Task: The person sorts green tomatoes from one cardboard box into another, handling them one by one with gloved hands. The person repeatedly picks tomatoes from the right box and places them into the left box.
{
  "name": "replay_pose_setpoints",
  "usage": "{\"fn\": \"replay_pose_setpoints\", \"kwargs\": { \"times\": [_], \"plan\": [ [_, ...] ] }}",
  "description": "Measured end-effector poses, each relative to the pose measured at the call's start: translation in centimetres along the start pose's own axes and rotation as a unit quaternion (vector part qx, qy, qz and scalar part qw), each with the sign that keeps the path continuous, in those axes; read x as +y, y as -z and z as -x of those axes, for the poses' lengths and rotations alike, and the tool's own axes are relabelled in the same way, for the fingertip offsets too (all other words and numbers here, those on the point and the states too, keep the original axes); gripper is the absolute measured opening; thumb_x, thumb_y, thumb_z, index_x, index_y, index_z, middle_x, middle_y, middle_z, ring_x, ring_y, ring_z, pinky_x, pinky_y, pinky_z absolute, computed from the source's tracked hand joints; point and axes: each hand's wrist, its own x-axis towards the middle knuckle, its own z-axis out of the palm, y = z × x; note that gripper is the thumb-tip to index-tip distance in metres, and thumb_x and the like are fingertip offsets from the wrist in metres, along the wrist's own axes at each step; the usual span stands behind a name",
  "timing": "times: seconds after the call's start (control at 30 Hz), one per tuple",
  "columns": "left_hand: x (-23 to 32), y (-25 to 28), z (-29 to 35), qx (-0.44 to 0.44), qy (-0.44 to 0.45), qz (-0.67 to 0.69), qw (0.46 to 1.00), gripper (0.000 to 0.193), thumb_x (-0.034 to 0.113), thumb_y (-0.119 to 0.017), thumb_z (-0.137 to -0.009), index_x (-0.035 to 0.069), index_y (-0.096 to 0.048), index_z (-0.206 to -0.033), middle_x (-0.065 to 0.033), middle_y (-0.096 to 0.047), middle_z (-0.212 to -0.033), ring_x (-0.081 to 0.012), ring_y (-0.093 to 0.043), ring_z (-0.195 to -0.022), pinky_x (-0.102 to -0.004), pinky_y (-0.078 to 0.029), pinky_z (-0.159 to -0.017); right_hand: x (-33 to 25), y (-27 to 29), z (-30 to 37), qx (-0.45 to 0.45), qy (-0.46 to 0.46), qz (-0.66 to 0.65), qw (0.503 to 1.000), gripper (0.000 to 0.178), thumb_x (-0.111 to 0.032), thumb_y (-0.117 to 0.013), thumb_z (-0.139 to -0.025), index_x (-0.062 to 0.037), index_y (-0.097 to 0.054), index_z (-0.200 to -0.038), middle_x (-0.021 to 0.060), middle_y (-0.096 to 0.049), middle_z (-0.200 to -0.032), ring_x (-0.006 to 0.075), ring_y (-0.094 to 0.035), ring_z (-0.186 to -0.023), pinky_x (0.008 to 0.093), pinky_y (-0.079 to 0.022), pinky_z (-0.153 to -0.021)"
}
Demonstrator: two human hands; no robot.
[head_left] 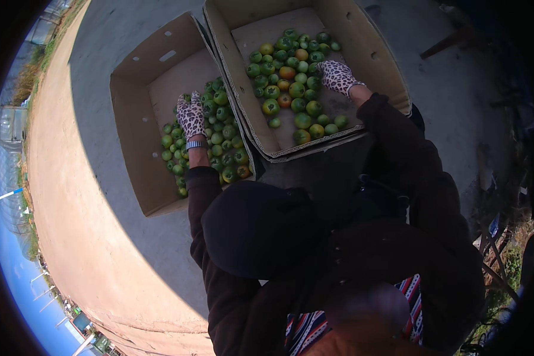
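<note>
In the left cardboard box [127, 113], my left hand [191, 118], in a spotted glove, reaches among green tomatoes [228, 132]. Its fingers curve around a green tomato at their tips, partly hidden by the glove. My right hand [337, 78], in a matching glove, is in the right cardboard box [368, 41], at the right side of a spread of tomatoes [296, 90]. Its fingers are drawn together and bent toward the fruit; what they hold, if anything, is hidden. Most tomatoes are green, and a few in the right box are orange-red.
Both boxes stand side by side with high walls, the right one against my legs. Grey shaded concrete [107, 71] lies around them, with sunlit ground [65, 148] farther left. Wooden pieces and debris [498, 255] lie at the right. A dark round cap-like shape [258, 228] covers part of the view.
</note>
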Motion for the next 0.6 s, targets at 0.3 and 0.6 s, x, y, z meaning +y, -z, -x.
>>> {"fn": "replay_pose_setpoints", "kwargs": {
  "times": [0.3,0.6],
  "plan": [
    [4.0,1.5,0.6,-0.034,-0.007,0.317,0.948,0.039,0.010,-0.057,-0.089,-0.002,-0.047,-0.125,-0.0150,-0.063,-0.101,-0.0153,-0.063,-0.080,-0.0262,-0.052,-0.068,-0.9,-4.6,-1.9,-0.030,0.147,0.241,0.959,0.016,-0.008,-0.053,-0.081,-0.0040,-0.065,-0.092,0.0115,-0.064,-0.087,0.0269,-0.064,-0.086,0.0406,-0.050,-0.074],
    [5.8,2.8,1.6,-0.041,0.043,0.491,0.869,0.031,0.010,-0.058,-0.088,-0.001,-0.056,-0.117,-0.0111,-0.064,-0.094,-0.0120,-0.061,-0.075,-0.0239,-0.051,-0.064,-0.2,-3.6,-1.8,0.034,0.074,0.157,0.984,0.029,-0.019,-0.059,-0.082,-0.0025,-0.061,-0.106,0.0158,-0.064,-0.098,0.0299,-0.062,-0.095,0.0402,-0.049,-0.084]
  ]
}}
